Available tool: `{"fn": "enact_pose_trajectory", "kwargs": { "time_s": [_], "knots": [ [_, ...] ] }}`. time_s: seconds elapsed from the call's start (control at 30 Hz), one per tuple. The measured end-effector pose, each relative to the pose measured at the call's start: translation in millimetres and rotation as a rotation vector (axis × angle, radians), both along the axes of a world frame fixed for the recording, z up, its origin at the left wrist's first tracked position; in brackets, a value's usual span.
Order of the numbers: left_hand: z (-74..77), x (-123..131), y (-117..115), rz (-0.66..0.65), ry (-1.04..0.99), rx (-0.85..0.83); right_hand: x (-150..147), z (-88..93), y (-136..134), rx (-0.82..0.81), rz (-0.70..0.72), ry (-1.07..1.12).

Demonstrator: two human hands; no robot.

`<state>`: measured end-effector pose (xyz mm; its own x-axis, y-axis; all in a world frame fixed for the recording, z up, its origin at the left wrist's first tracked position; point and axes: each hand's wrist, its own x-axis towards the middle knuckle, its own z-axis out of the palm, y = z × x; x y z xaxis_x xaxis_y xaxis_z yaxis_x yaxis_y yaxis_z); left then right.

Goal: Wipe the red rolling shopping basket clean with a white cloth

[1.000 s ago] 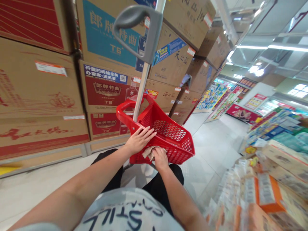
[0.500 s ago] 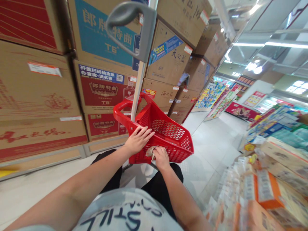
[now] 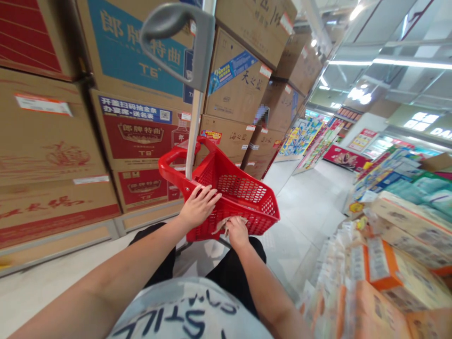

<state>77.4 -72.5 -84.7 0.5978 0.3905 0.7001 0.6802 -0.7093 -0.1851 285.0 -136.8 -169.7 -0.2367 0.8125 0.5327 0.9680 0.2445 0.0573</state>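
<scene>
A red plastic shopping basket (image 3: 263,225) with perforated walls stands upright in front of my knees. A pale pole rises from its near left end to a grey loop handle (image 3: 202,54). My left hand (image 3: 199,207) lies on the near rim with its fingers stretched over the edge. Low against the outside of the near wall, my right hand (image 3: 238,231) pinches a crumpled beige cloth (image 3: 221,226). Part of the cloth hangs out to the left of my fingers, touching the wall. The visible inside of the basket holds nothing.
Stacked cardboard cartons (image 3: 141,136) form a wall at the left and behind the basket. To the right stand piled packs and orange-edged boxes (image 3: 383,268), close to my right arm. Pale tiled floor (image 3: 303,202) runs between them towards far shelves (image 3: 300,136).
My right hand has shifted the cloth slightly against the basket wall, and it now spreads flatter. The view has turned a little to the right. My left hand stays on the rim.
</scene>
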Motion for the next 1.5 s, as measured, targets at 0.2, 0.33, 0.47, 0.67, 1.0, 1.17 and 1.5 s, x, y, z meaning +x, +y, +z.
{"fn": "enact_pose_trajectory", "kwargs": {
  "time_s": [0.2,0.33,0.47,0.67,1.0,1.17,1.5],
  "knots": [
    [0.8,1.8,2.3,-0.04,-0.02,-0.017,3.6,0.6,2.5,0.002,-0.059,0.04],
    [1.0,3.1,3.2,-0.036,-0.018,-0.028,4.4,1.8,1.7,-0.038,-0.065,0.04],
    [0.7,3.7,3.7,-0.048,-0.027,-0.03,5.8,6.6,1.8,-0.025,-0.088,0.059],
    [1.6,3.2,3.9,-0.053,-0.029,-0.014,8.5,5.1,1.6,-0.012,-0.101,0.084],
    [0.2,3.2,4.2,-0.029,0.0,-0.014,16.3,2.6,-3.5,0.048,-0.097,0.152],
    [-0.6,3.0,4.2,-0.026,0.026,-0.007,14.8,4.0,-3.5,0.061,-0.121,0.179],
    [1.4,2.6,2.6,-0.029,0.008,-0.028,10.8,15.4,-1.4,0.049,-0.077,0.178]
  ]
}}
